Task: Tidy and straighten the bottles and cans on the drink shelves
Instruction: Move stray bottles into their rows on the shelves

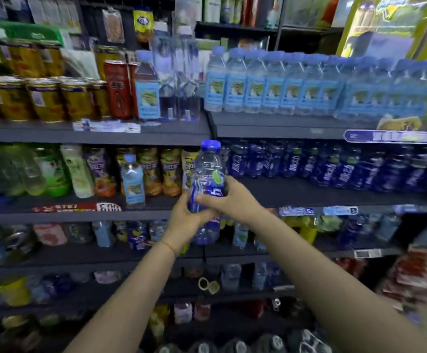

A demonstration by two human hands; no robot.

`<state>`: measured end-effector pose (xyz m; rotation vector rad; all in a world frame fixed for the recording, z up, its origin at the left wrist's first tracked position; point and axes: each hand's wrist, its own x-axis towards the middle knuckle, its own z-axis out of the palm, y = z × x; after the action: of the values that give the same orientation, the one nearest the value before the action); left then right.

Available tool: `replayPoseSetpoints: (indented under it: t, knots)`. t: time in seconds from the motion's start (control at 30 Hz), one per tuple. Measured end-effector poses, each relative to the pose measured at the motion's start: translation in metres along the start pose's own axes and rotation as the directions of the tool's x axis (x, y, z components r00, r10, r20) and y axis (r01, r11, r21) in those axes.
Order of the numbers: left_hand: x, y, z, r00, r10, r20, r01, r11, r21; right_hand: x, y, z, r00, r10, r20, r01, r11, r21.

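A clear bottle with a blue cap and dark blue label [208, 169] is held upright in front of the second shelf, off the shelf board. My left hand [184, 221] grips its lower half from the left. My right hand [229, 197] wraps its middle from the right. A row of matching dark blue bottles [334, 166] stands on the second shelf to the right. A lone light-blue water bottle [133, 180] stands at that shelf's front, left of the held bottle.
Light-blue water bottles [283, 85] line the top shelf on the right, gold cans [44, 98] and a red can [117, 89] on the left. Juice bottles [153, 171] stand behind the lone bottle. Lower shelves [131, 253] hold mixed drinks. Red packs [416, 273] sit at the right.
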<state>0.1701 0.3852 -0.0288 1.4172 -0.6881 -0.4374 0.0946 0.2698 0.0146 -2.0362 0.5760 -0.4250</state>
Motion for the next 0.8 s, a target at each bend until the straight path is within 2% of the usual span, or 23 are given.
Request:
replayPoseSetpoints:
  t: [0.13, 0.3, 0.43, 0.6, 0.8]
  knots:
    - [0.020, -0.024, 0.045, 0.996, -0.006, 0.086, -0.005, 0.992, 0.127, 0.003, 0.050, -0.043, 0.999, 0.012, -0.053, -0.012, 1.000, -0.013]
    - [0.082, -0.065, 0.083, 0.986, 0.158, 0.047, -0.164, 0.913, 0.373, 0.024, 0.090, -0.064, 0.967, -0.040, -0.251, 0.056, 0.997, 0.058]
    - [0.116, -0.087, 0.096, 0.993, 0.116, -0.001, -0.108, 0.924, 0.368, 0.060, 0.114, -0.065, 0.941, -0.019, -0.337, 0.063, 0.991, 0.121]
    - [0.158, -0.102, 0.098, 1.000, -0.005, -0.024, 0.013, 0.937, 0.349, 0.121, 0.121, -0.069, 0.961, 0.016, -0.277, 0.007, 0.997, 0.082]
    - [0.204, -0.121, 0.084, 0.988, -0.028, -0.151, 0.086, 0.913, 0.398, 0.193, 0.123, -0.054, 0.985, 0.013, -0.172, -0.014, 1.000, -0.004]
